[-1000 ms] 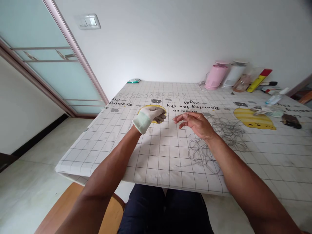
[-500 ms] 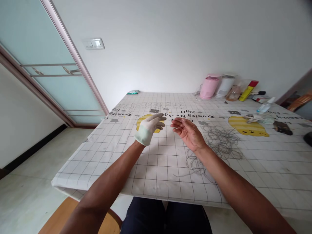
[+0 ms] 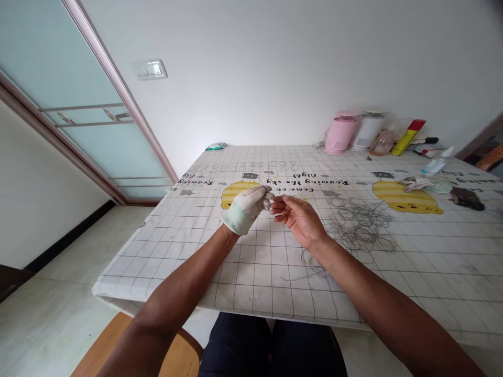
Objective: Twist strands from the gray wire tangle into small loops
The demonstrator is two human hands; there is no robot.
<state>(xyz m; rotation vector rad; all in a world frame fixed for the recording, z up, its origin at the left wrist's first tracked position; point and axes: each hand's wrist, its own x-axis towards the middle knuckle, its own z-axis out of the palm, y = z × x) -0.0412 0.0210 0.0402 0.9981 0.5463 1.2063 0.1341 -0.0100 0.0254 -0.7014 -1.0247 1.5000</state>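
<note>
The white-gloved left hand (image 3: 244, 210) is the farther from the tangle of thin wire (image 3: 359, 230), with its grip almost shut. The bare right hand (image 3: 296, 220), just left of this tangle on the tabletop (image 3: 251, 293), is nearly closed too. If they hold a thin strand, I cannot tell. The tangle has no clear long axis.

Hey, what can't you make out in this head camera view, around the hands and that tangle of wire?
Head view only:
Palm of the gloved left hand: hidden by the hand's own back.
Anything between the right hand's fingertips: too thin to tell.
Ends of the tangle of thin grey wire: too fine, loops overlap.
Dark object beyond the wire: too small to identify.
Table's right edge: cut off by the frame.
</note>
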